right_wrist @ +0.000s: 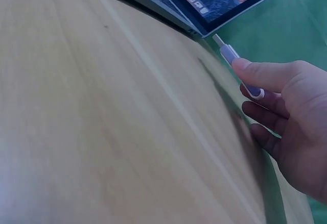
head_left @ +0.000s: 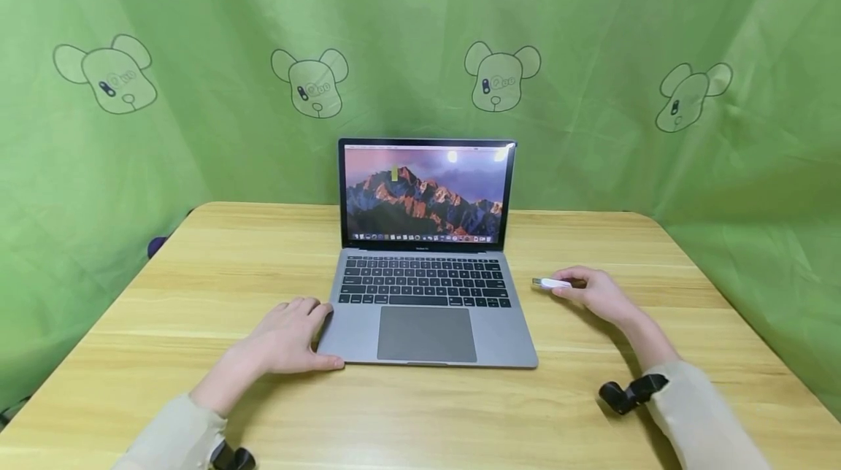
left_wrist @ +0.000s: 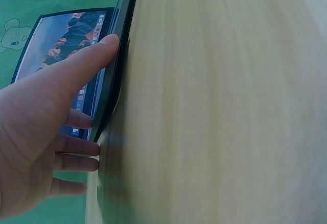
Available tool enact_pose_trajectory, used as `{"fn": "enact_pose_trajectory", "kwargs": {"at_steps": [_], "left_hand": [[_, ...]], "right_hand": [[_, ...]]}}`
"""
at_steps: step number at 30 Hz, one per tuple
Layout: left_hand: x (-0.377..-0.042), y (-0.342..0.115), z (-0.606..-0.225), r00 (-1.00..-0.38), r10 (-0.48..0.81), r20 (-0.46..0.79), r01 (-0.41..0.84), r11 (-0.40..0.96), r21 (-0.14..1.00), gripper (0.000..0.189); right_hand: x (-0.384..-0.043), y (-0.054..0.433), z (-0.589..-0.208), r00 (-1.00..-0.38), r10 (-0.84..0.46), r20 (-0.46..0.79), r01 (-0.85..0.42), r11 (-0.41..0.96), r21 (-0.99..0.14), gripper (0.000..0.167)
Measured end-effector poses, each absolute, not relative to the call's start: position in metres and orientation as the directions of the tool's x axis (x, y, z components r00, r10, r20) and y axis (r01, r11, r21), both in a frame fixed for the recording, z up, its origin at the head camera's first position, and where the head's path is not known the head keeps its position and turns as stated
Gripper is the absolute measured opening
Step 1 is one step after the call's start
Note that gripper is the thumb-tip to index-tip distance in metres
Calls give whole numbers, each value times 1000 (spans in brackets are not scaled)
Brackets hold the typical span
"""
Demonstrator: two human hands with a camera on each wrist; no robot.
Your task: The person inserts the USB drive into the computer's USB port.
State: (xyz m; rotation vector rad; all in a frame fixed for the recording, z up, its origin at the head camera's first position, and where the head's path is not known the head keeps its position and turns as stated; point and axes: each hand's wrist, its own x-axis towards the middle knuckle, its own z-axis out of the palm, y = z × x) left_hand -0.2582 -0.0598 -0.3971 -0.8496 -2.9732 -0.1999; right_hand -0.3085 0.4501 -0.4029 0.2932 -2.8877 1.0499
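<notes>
A grey laptop (head_left: 427,335) stands unfolded in the middle of the table, its screen (head_left: 427,193) lit with a mountain picture. At its front left corner rests my left hand (head_left: 292,335), thumb against the front edge and fingers extended along the left side. In the left wrist view, the thumb (left_wrist: 97,55) lies across the laptop's edge. My right hand (head_left: 594,295), to the right of the keyboard, pinches a white and purple USB flash drive (head_left: 550,284) between thumb and fingers. Its metal plug (right_wrist: 218,40) points toward the laptop's right side, apart from it.
The light wooden table (head_left: 217,258) runs out on both sides of the laptop. Behind it hangs a green curtain (head_left: 407,17) printed with bear heads. Black wrist cameras (head_left: 631,393) sit on both forearms.
</notes>
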Motion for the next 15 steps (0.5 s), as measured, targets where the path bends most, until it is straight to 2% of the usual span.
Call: {"fn": "enact_pose_trajectory", "kwargs": {"at_steps": [15], "left_hand": [[-258, -60, -397, -849, 522, 78, 528, 842, 108, 95]], "right_hand": [[-324, 433, -408, -979, -175, 107, -203, 754, -625, 32]]}}
